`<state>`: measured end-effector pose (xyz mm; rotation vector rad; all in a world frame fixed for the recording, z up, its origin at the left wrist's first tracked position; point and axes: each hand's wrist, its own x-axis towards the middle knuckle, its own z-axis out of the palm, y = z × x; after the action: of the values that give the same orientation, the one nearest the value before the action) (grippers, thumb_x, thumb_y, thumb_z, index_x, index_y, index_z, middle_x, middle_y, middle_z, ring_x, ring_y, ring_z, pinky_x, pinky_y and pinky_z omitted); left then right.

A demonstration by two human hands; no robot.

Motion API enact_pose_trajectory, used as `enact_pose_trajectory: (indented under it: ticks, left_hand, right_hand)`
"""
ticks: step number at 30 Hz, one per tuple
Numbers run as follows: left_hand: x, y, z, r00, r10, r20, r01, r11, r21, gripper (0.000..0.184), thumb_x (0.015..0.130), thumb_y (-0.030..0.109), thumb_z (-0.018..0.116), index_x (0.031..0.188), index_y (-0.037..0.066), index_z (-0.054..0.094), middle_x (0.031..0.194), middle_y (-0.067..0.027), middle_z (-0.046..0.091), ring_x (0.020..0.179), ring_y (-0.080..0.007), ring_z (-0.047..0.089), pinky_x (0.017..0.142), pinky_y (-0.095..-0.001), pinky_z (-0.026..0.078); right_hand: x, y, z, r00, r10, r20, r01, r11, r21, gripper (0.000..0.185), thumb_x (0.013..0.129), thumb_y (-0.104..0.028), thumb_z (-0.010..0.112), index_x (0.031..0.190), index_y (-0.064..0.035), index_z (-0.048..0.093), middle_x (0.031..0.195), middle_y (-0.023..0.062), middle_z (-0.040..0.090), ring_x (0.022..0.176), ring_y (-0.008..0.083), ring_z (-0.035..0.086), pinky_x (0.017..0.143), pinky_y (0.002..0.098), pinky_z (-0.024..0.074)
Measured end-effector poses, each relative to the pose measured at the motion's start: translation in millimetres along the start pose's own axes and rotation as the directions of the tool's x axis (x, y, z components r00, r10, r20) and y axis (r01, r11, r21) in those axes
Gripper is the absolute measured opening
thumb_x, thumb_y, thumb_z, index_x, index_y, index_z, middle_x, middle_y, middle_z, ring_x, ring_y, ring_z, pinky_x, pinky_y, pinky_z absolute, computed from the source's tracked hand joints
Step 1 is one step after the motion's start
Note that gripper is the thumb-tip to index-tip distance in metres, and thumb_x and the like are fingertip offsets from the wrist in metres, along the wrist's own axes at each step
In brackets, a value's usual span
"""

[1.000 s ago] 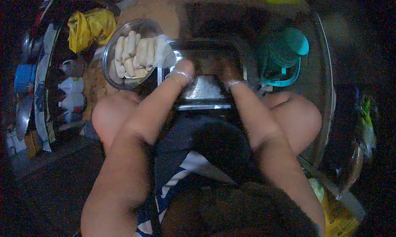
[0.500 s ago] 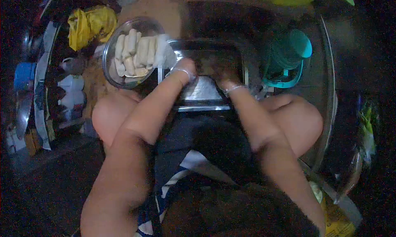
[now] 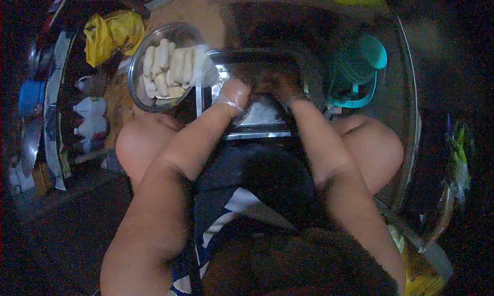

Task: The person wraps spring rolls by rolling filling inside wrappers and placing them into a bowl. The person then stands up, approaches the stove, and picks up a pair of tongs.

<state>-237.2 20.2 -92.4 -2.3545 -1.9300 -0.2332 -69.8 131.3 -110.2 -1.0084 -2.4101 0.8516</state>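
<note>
Both hands are inside a rectangular metal tray [image 3: 259,135] between my knees. My left hand [image 3: 235,93], in a clear plastic glove, is curled over the tray's left half with its fingers bent inward; what they hold is hidden. Beside it on the right, my right hand [image 3: 283,87] lies in dark shadow, blurred, its fingers unclear. A dark brownish mass [image 3: 257,72] fills the tray's far part, too dim to name. Left of the tray, a round metal bowl [image 3: 135,72] holds several pale, wrapped rolls [image 3: 170,67]. White, sheet-like material [image 3: 204,69] sits at the bowl's right edge.
A teal plastic container [image 3: 355,72] stands to the right of the tray. Far left are a yellow plastic bag [image 3: 110,36], white bottles [image 3: 91,118] and a blue container [image 3: 32,97]. Green-leaved vegetables [image 3: 459,146] lie far right, and a yellow package [image 3: 424,275] is at lower right.
My left hand has shifted slightly right and turned, so more of its gloved back shows. My right hand has moved slightly away from me within the tray. The bowl of rolls stays put.
</note>
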Motion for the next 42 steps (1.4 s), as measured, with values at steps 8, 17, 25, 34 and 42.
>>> enact_pose_trajectory:
  ticks: [8, 17, 25, 34, 42]
  left_hand:
    - [10, -24, 43, 0.993, -0.012, 0.115, 0.013, 1.000, -0.009, 0.020, 0.073, 0.018, 0.055, 0.077, 0.007, 0.071, 0.087, -0.0158, 0.068, 0.087, -0.0303, 0.064, 0.079, -0.0421, 0.048]
    - [4, 14, -36, 0.999, 0.015, 0.030, -0.019, 0.992, 0.121, 0.024, 0.079, 0.018, 0.052, 0.094, 0.010, 0.069, 0.093, -0.0130, 0.067, 0.088, -0.0294, 0.063, 0.078, -0.0441, 0.047]
    - [25, -9, 0, 0.973, -0.035, -0.228, 0.012, 0.995, -0.101, 0.033, 0.081, 0.019, 0.051, 0.110, 0.010, 0.063, 0.108, -0.0142, 0.064, 0.099, -0.0325, 0.060, 0.086, -0.0428, 0.047]
    - [51, 24, -44, 0.986, -0.149, -0.076, 0.147, 0.989, -0.029, 0.044, 0.089, 0.029, 0.045, 0.129, 0.013, 0.049, 0.134, -0.0145, 0.047, 0.123, -0.0316, 0.044, 0.106, -0.0428, 0.031]
    - [41, -57, -23, 0.964, 0.144, 0.224, -0.053, 0.928, -0.369, 0.024, 0.087, 0.026, 0.050, 0.095, 0.007, 0.063, 0.099, -0.0117, 0.063, 0.088, -0.0321, 0.060, 0.077, -0.0436, 0.047]
  right_hand:
    - [-33, -66, -34, 0.990, -0.056, 0.126, 0.069, 0.992, -0.104, 0.038, 0.077, -0.031, 0.068, 0.108, -0.0101, 0.063, 0.119, 0.0141, 0.057, 0.108, 0.0330, 0.053, 0.093, 0.0432, 0.0417]
    - [-9, -46, -20, 0.985, -0.098, -0.141, 0.058, 0.963, -0.264, 0.051, 0.081, -0.040, 0.058, 0.120, -0.0068, 0.057, 0.127, 0.0202, 0.052, 0.117, 0.0375, 0.047, 0.100, 0.0466, 0.0365]
    - [-12, -25, -22, 0.958, -0.252, -0.140, 0.221, 0.954, -0.204, 0.041, 0.083, -0.038, 0.056, 0.106, -0.0037, 0.062, 0.112, 0.0237, 0.058, 0.105, 0.0410, 0.053, 0.091, 0.0487, 0.0415]
    - [3, -19, -25, 0.986, 0.141, -0.088, -0.159, 0.955, -0.249, 0.039, 0.085, -0.033, 0.053, 0.107, -0.0019, 0.061, 0.109, 0.0238, 0.059, 0.101, 0.0399, 0.056, 0.088, 0.0462, 0.0448]
    - [10, 1, -42, 0.973, -0.100, 0.210, 0.036, 0.956, 0.291, 0.050, 0.070, -0.014, 0.071, 0.117, -0.0058, 0.057, 0.119, 0.0123, 0.058, 0.111, 0.0286, 0.052, 0.100, 0.0392, 0.0401]
